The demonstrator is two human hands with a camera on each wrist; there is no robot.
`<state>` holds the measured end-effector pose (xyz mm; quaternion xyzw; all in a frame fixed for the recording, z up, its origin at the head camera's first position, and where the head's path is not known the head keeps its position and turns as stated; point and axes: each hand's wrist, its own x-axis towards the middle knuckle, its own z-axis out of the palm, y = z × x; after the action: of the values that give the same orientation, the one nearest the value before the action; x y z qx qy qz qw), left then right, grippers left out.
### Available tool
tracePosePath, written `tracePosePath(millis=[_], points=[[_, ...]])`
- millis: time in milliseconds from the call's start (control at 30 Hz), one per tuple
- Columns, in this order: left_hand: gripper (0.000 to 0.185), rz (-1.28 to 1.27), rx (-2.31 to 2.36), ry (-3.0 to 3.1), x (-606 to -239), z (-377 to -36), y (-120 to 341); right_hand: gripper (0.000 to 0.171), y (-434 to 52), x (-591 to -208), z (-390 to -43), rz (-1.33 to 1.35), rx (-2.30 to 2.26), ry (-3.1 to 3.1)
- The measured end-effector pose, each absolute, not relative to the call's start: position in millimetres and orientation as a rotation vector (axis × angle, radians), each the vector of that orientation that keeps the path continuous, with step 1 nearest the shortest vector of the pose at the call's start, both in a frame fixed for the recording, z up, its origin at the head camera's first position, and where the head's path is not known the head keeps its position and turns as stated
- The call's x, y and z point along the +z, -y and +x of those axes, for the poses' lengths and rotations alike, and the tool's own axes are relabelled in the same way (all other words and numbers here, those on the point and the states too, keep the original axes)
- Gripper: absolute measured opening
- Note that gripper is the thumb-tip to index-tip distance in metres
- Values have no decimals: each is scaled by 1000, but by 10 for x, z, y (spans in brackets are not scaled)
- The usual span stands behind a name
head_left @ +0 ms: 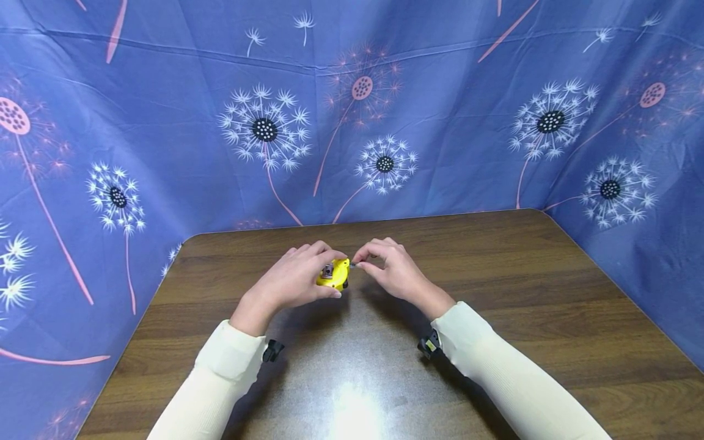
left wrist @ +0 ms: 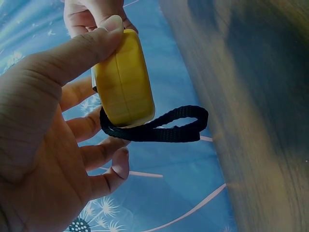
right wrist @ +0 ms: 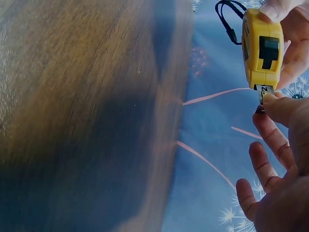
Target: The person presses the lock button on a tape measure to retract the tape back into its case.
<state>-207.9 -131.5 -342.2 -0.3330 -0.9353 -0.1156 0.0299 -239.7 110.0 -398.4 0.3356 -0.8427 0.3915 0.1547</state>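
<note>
A small yellow tape measure [head_left: 333,274] is held above the brown wooden table [head_left: 495,293]. My left hand [head_left: 299,278] grips its case [left wrist: 124,79] between thumb and fingers; a black wrist strap [left wrist: 166,126] hangs from it. My right hand [head_left: 385,269] pinches the tape's end tab [right wrist: 263,94] at the case's mouth, just right of the case. The black lock button [right wrist: 268,50] shows in the right wrist view. Hardly any tape is drawn out.
Blue cloth with dandelion prints [head_left: 352,122] walls the table on the back and both sides. The tabletop is bare wood with a bright glare [head_left: 352,409] near the front edge. Both forearms wear cream sleeves [head_left: 495,373].
</note>
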Motion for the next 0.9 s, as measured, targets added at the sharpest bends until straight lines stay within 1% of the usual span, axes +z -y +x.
tracePosePath(millis=[267, 500, 900], points=[[70, -1025, -366, 2886, -3421, -2073, 1297, 14, -1082, -3980, -2381, 937, 1112, 2449], [70, -1021, -353, 2890, -3428, -2076, 1295, 12, -1085, -3973, -2376, 933, 1116, 2460], [69, -993, -330, 2884, -3456, -2076, 1365, 16, -1177, -3981, -2395, 890, 1134, 2445]])
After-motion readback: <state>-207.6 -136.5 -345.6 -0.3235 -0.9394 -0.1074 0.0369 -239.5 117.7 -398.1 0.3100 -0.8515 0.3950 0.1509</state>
